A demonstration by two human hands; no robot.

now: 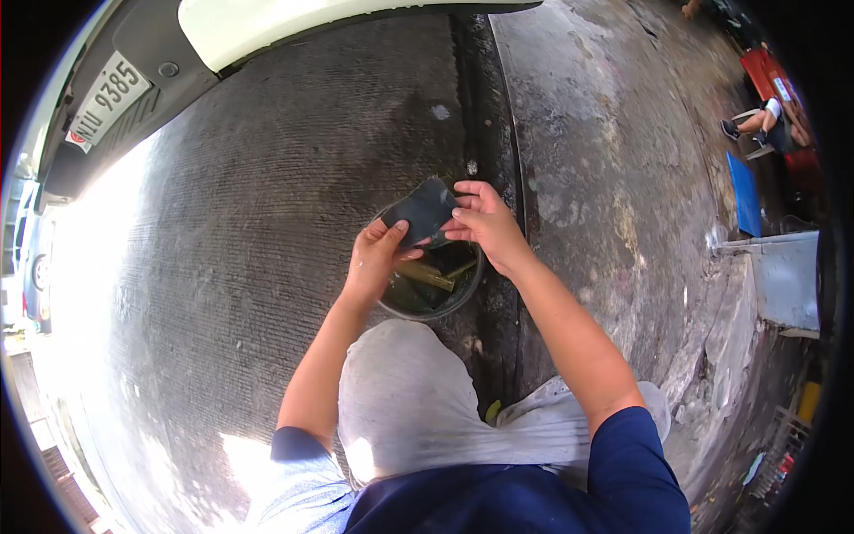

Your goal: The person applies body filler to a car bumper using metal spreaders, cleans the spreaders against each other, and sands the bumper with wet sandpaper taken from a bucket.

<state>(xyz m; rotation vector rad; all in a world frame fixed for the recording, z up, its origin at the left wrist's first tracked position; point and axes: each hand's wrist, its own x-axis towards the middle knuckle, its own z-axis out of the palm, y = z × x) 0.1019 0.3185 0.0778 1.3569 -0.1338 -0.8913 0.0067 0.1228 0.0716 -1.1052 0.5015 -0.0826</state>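
A dark grey rectangular piece of sandpaper (420, 212) is held out flat over a round bucket (433, 315). My left hand (378, 258) grips its lower left corner, thumb on top and fingers beneath. At its right edge, my right hand (487, 224) pinches it between thumb and fingers, with the index finger stretched along the upper corner. Inside the bucket lie a yellowish flat block (425, 274) and other dark pieces in what looks like water. The sheet and my hands hide the bucket's far side.
Ridged concrete (249, 205) lies to the left, with a gutter line (511, 133) right of the bucket. A vehicle with a licence plate (108, 96) stands at upper left. Far right are a seated person (772, 125), a blue board (744, 194) and a metal box (787, 280).
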